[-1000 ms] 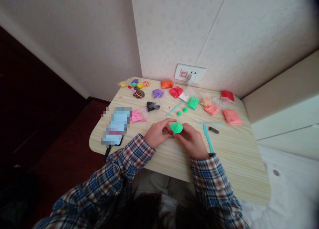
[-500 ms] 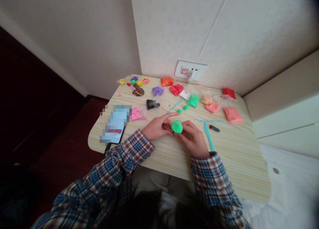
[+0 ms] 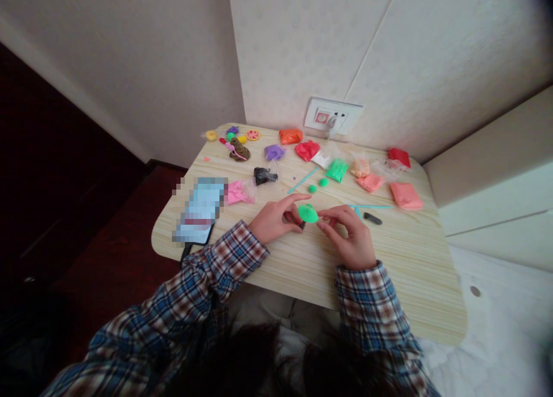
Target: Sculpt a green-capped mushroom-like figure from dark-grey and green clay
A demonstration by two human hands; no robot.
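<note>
Head view: two bare hands hold a green clay cap (image 3: 308,213) over the table (image 3: 415,276).
The left hand (image 3: 276,218) curls its thumb and lower fingers on a short dark piece (image 3: 303,225) under the cap, its index finger reaching out above the cap's far side; the right hand (image 3: 351,237) pinches the cap's right edge between thumb and fingertips. Just beyond lie two green clay balls (image 3: 313,188), a slim blue stick (image 3: 303,180) and a bag of green clay (image 3: 337,170). A second blue stick (image 3: 371,206) and a dark grey piece (image 3: 372,218) lie beyond the right hand. Nearer the left hand are a bag of pink clay (image 3: 240,192), a bag of black clay (image 3: 265,176) and a phone (image 3: 201,210), its screen pixelated.
</note>
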